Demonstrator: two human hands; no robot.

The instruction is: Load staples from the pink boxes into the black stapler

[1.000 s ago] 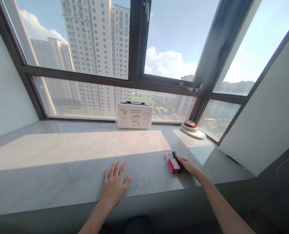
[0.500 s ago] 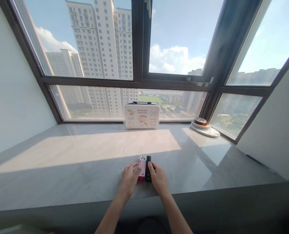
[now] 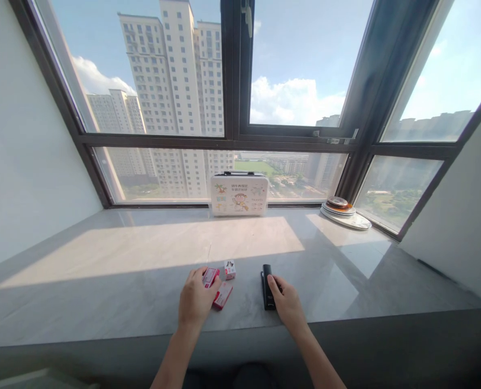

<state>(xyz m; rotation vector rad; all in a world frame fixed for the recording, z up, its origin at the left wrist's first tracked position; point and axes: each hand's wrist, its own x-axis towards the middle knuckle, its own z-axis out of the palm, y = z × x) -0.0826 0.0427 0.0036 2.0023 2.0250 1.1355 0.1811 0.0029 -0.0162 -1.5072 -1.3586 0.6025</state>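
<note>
My left hand (image 3: 196, 296) is closed on a small red and pink box (image 3: 210, 277), thumb on its right side. A second red and pink box (image 3: 223, 295) lies tilted on the sill, just right of my left thumb. Behind it sits a small white box (image 3: 229, 269) with a dark picture on top. Farther right, my right hand (image 3: 286, 300) grips a black stapler (image 3: 267, 288), which points away from me; the thumb rests on its top and the other fingers are partly hidden.
The grey marble sill (image 3: 122, 292) has its front edge close to me. A white case (image 3: 239, 195) with cartoon prints stands against the window. Stacked plates (image 3: 346, 215) are in the back right corner.
My hands have moved apart, the left taking one red box leftward and the right taking the stapler rightward. The boxes, earlier together beside the stapler, are now spread out.
</note>
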